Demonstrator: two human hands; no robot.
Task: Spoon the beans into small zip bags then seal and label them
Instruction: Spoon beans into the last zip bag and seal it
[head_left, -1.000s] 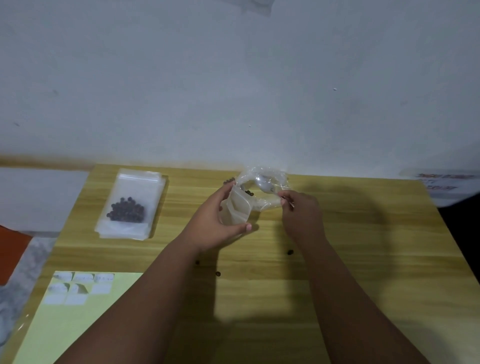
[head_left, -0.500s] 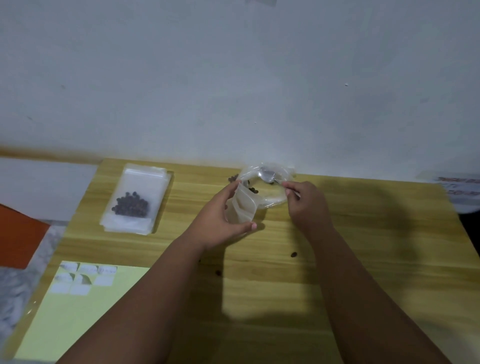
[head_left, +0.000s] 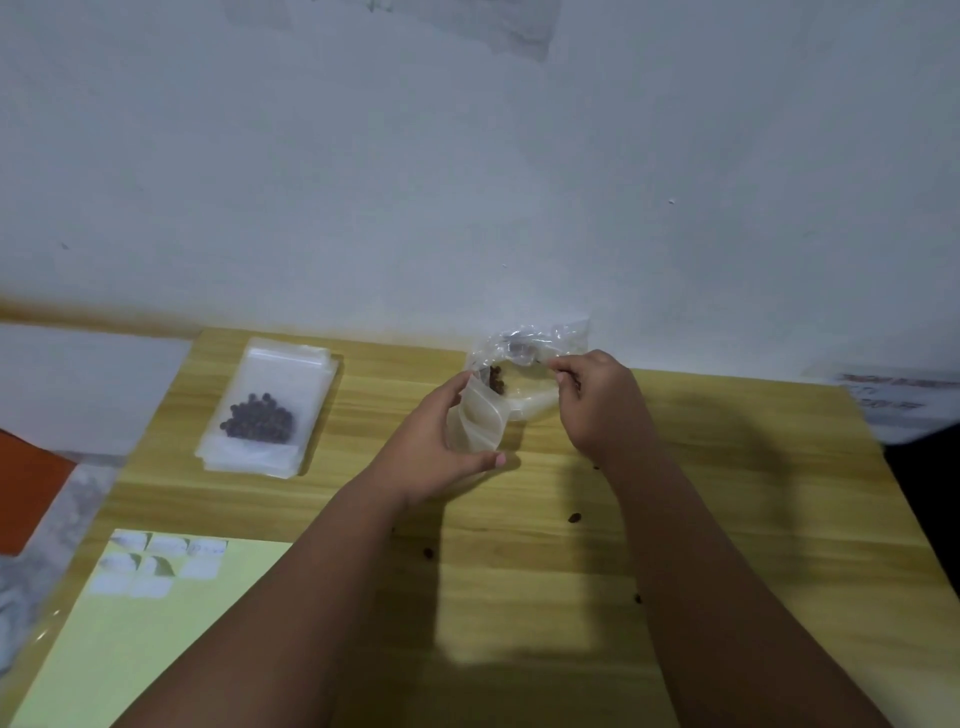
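Judging by the grip, the left hand (head_left: 434, 441), curled round the small, limp, translucent zip bag (head_left: 478, 423), should have propped its mouth wide while the right hand (head_left: 597, 400), pinching what looked like a thin spoon handle (head_left: 540, 359), tipped the round dark beans (head_left: 496, 379) in slowly above the yellow wood-grain surface (head_left: 727, 467).

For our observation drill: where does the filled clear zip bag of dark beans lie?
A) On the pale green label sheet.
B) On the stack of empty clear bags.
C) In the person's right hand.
B: the filled clear zip bag of dark beans tops the stack of empty clear bags.
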